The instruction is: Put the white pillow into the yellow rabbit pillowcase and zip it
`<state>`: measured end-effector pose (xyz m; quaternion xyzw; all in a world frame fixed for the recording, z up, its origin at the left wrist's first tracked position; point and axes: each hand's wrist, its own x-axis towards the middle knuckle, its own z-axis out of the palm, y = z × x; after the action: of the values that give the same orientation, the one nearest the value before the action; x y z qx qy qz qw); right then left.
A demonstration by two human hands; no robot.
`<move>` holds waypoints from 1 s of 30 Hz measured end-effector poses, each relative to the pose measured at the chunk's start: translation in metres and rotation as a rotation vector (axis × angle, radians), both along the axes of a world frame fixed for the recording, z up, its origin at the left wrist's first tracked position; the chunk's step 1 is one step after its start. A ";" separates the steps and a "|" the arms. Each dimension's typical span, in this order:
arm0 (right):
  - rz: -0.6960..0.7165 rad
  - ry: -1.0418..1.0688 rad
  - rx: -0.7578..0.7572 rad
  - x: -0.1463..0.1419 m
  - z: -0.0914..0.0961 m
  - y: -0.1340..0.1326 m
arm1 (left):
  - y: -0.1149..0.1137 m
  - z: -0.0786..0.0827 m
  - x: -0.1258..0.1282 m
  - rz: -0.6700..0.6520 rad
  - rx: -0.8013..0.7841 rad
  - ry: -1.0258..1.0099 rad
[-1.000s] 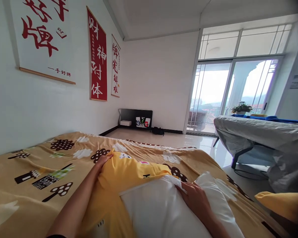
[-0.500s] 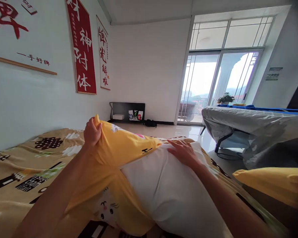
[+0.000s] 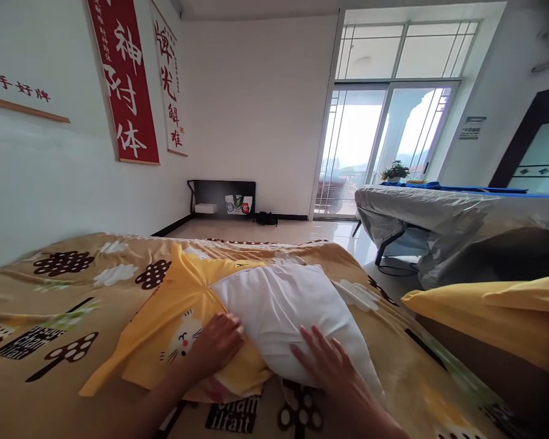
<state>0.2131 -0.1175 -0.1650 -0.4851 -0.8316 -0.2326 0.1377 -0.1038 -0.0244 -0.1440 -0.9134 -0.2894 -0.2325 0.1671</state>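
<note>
A white pillow (image 3: 283, 305) lies partly inside a yellow pillowcase (image 3: 150, 323) printed with a cat face. Its right part is bare, and the left end is covered by the case. My left hand (image 3: 222, 341) is closed on the edge of the pillowcase opening, beside the white fabric. Spread fingers of my right hand (image 3: 324, 360) rest flat on the lower right side of the pillow. The far corner of the case lies loose on the bed.
A tan patterned blanket (image 3: 73, 299) covers the bed beneath. At the right is another yellow fabric item (image 3: 489, 305). Beyond stands a table (image 3: 462, 207) draped in clear plastic, near glass sliding doors (image 3: 370, 146). Scrolls (image 3: 123, 85) hang on the left wall.
My left hand has let go of the far corner of the pillowcase and come nearer, onto the near opening edge. My right hand has slid nearer along the pillow. The view has shifted right.
</note>
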 end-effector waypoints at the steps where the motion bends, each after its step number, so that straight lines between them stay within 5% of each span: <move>1: -0.061 0.002 0.082 0.007 -0.012 -0.002 | -0.001 0.002 0.000 -0.006 -0.007 0.028; 4: -0.176 0.044 0.169 0.015 -0.029 0.013 | -0.006 0.015 0.013 0.009 -0.121 0.097; 6: -0.185 0.086 0.120 0.012 -0.020 0.031 | -0.010 0.027 0.026 0.033 -0.192 0.132; 14: -0.088 0.105 -0.055 -0.019 0.084 0.065 | -0.026 0.044 0.040 0.105 -0.294 0.192; 21: 0.039 0.011 -0.043 -0.056 0.125 0.102 | -0.011 0.039 0.094 0.044 -0.134 -0.042; 24: 0.008 0.080 -0.120 -0.047 0.107 0.118 | 0.019 0.041 0.108 0.119 -0.176 -0.296; 30: 0.001 0.414 -0.234 0.037 -0.002 0.082 | 0.054 0.044 0.082 0.159 -0.260 -0.523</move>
<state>0.2499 -0.0355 -0.1672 -0.5347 -0.8072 -0.0303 0.2482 -0.0222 0.0300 -0.1001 -0.8108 -0.4206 -0.4068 -0.0138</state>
